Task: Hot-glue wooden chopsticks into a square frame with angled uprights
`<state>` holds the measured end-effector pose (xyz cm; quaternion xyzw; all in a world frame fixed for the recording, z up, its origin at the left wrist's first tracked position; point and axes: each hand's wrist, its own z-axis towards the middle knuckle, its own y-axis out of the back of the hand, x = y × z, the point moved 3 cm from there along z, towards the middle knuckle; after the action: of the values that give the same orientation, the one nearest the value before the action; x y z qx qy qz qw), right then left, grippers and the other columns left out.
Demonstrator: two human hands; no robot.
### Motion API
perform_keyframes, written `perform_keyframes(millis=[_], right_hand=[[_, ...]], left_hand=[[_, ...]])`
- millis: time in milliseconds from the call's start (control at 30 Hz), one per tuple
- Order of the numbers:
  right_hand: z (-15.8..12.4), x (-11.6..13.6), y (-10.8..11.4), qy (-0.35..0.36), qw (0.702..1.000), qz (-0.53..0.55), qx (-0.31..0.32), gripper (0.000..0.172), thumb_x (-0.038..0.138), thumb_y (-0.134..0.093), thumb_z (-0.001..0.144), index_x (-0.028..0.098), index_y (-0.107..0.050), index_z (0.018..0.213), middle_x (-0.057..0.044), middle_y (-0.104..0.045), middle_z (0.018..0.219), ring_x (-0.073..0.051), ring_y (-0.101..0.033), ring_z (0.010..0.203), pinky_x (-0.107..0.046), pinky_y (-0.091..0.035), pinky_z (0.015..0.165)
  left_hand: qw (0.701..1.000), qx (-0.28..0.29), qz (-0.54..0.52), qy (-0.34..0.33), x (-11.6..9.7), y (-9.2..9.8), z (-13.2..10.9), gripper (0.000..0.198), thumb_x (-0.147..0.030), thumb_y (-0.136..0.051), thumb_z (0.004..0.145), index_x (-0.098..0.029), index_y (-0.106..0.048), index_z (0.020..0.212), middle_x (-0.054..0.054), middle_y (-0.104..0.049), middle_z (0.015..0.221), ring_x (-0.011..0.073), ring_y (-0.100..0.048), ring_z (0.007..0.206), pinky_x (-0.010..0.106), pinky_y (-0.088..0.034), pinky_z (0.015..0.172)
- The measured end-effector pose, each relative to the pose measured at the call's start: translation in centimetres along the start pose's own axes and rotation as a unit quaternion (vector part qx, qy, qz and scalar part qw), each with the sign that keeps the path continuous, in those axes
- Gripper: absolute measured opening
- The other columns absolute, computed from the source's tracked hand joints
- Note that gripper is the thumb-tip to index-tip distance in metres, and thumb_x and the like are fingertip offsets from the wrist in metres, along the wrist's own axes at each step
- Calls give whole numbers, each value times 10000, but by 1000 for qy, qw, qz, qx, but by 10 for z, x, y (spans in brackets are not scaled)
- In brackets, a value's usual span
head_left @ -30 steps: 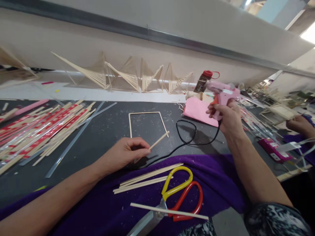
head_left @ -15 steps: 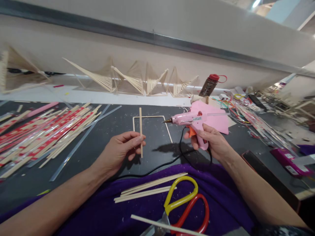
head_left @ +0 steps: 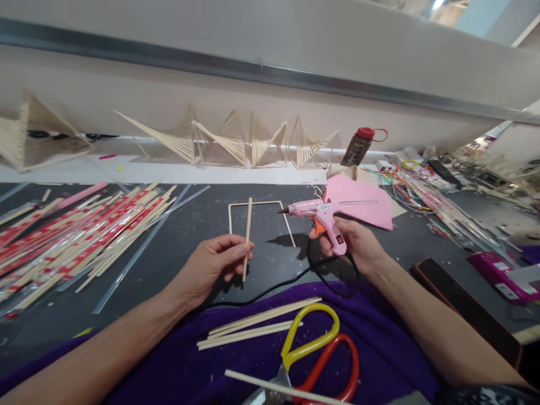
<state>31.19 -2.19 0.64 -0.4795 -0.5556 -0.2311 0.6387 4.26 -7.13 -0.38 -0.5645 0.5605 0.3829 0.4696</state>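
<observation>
Between thumb and fingers, my left hand [head_left: 223, 256] pinches a thin wooden stick [head_left: 248, 228], held nearly upright above the dark table. My right hand [head_left: 348, 239] grips a pink hot glue gun [head_left: 318, 208] by its handle, fingers by the orange trigger. The gun's metal nozzle points left toward the stick, some distance from it. Behind the stick, a three-sided frame of thin sticks [head_left: 264, 202] lies on the table, its open side facing me. A black cord [head_left: 274, 289] trails from the glue gun across the table.
On purple cloth [head_left: 169, 360] at my lap lie loose sticks [head_left: 248, 332] and scissors [head_left: 314, 349] with yellow and red handles. Packaged sticks [head_left: 97, 236] cover the left. Twisted stick structures [head_left: 223, 140] line the back beside a red-capped bottle [head_left: 358, 147]. Pink sheet material [head_left: 371, 208] lies behind the gun.
The stick in my left hand has tilted slightly and moved a little right and down. The glue gun has shifted slightly left. My view has moved a little.
</observation>
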Motion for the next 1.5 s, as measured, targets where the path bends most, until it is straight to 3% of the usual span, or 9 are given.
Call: perform_keyframes(millis=[133, 300, 700, 833, 1033, 1167, 1267, 1400, 1500], right_hand=[[0, -3, 3, -2, 1000, -3, 22, 293, 261, -528, 750, 130, -618, 996, -103, -678, 906, -131, -544, 569, -251, -407, 512], [-1, 0, 2, 23, 999, -22, 42, 451, 157, -580, 624, 146, -615, 1073, -86, -658, 1010, -127, -563, 668, -249, -449, 610], [-1, -3, -1, 21, 999, -25, 11, 325, 260, -639, 737, 168, -613, 1048, -82, -648, 982, -108, -526, 637, -225, -413, 530], [-4, -2, -5, 59, 997, -46, -14, 346, 338, -671, 758, 201, -593, 1066, -63, -616, 1019, -105, -509, 668, -221, -416, 526], [-6, -5, -6, 41, 997, -67, -25, 382, 305, -686, 755, 213, -566, 1106, -81, -614, 1090, -113, -539, 662, -220, -383, 478], [-8, -9, -3, 23, 997, -66, -35, 341, 281, -683, 769, 230, -570, 1087, -51, -627, 996, -111, -520, 640, -224, -372, 483], [-10, -13, 1, 13, 997, -68, -47, 254, 360, -618, 825, 231, -583, 1042, -53, -639, 892, -130, -515, 608, -246, -371, 475], [-14, -13, 0, 2, 995, -93, -44, 270, 449, -534, 867, 218, -589, 996, -40, -603, 689, -146, -504, 542, -262, -354, 456], [-18, -10, -5, -10, 992, -113, -48, 281, 472, -510, 878, 222, -585, 983, -21, -576, 620, -127, -463, 476, -246, -309, 414]], left_hand=[[1000, 6, 12, 3, 0, -3, 0, 292, -394, -728, 712, -132, -659, 822, 43, -632, 692, 66, -492, 492, 143, -312, 383], [1000, 4, 17, 11, -1, -4, -3, 305, -400, -725, 712, -129, -655, 836, 44, -633, 713, 70, -498, 498, 149, -315, 387], [999, 13, 33, 12, -1, -6, -3, 306, -412, -731, 704, -138, -651, 813, 29, -632, 717, 58, -503, 495, 149, -319, 401], [999, 13, 35, 11, -2, -6, -4, 309, -410, -732, 704, -138, -651, 823, 31, -637, 719, 62, -509, 500, 152, -321, 404], [999, 15, 29, 10, -2, -6, -6, 290, -398, -727, 707, -137, -649, 808, 26, -633, 697, 63, -518, 502, 150, -323, 403], [1000, 21, 20, 13, -1, -7, -6, 265, -368, -724, 706, -133, -648, 803, 30, -638, 702, 59, -522, 501, 140, -318, 386], [999, 31, 13, 11, -1, -7, -6, 265, -363, -718, 703, -129, -637, 798, 31, -641, 702, 52, -511, 471, 137, -316, 359], [999, 33, 13, 4, 0, -6, -5, 315, -343, -713, 705, -145, -637, 939, 10, -631, 672, 46, -497, 432, 134, -343, 350], [999, 37, 26, 7, 1, -6, -5, 305, -328, -704, 709, -142, -634, 941, 5, -626, 666, 44, -497, 422, 138, -361, 359]])
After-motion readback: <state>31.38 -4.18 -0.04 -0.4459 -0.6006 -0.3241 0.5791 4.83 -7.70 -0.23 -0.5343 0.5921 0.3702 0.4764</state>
